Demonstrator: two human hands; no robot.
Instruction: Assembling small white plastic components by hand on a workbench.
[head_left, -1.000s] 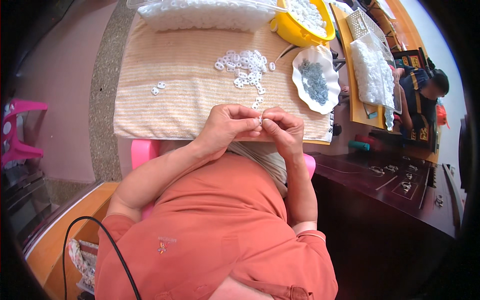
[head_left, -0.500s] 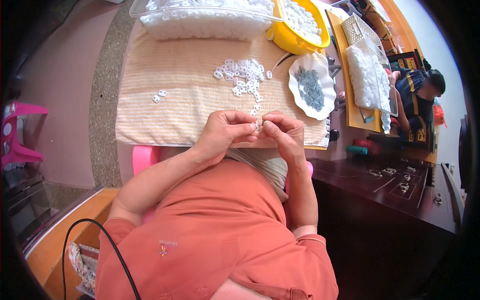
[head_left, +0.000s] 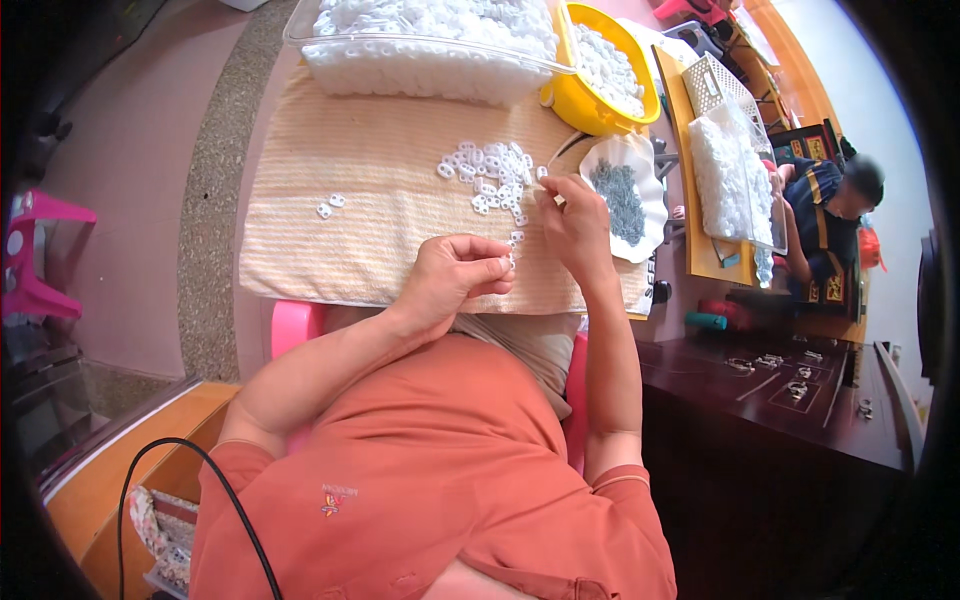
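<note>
My left hand (head_left: 452, 276) is closed in a pinch over the near part of the striped cloth. Its thumb and forefinger hold a small white plastic piece (head_left: 512, 262), mostly covered by the fingertips; another white piece lies just beyond. My right hand (head_left: 577, 228) is farther off, between the pile of white two-hole pieces (head_left: 485, 170) and the scalloped white dish (head_left: 655, 190). Its thumb and forefinger are pinched beside a lone white piece (head_left: 542, 172); whether anything is between them is hidden. Small grey metal parts (head_left: 620, 200) fill the dish.
A clear plastic bin (head_left: 430, 70) of white pieces and a yellow basin (head_left: 600, 125) stand at the far edge. Two loose pieces (head_left: 330, 205) lie at the left. Tweezers (head_left: 568, 145) lie by the dish. Another person (head_left: 835, 200) sits beyond a second bin (head_left: 735, 180).
My right hand has left my left fingertips and moved up and away toward the pile and dish. My left hand stays near its place, still pinching. The whole view has shifted slightly.
</note>
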